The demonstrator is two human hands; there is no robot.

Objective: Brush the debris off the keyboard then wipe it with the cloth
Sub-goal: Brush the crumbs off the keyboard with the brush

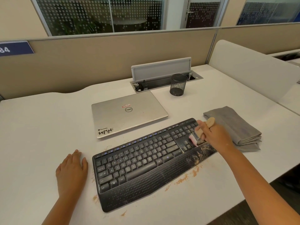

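Note:
A black keyboard point(146, 161) lies at an angle on the white desk point(40, 127), with tan debris point(203, 151) on its right palm rest and more scattered on the desk along its front edge. My right hand point(215, 135) grips a small wooden-handled brush point(197, 138); its pink bristles touch the keys at the keyboard's right end. My left hand point(71, 169) rests flat on the desk, fingers apart, just left of the keyboard. A folded grey cloth point(235, 125) lies to the right, behind my right hand.
A closed silver laptop point(128, 114) lies behind the keyboard. Further back stand a black mesh pen cup point(178, 85) and an open cable hatch point(162, 73). A beige partition point(97, 59) closes the back. The desk's front edge runs at lower right.

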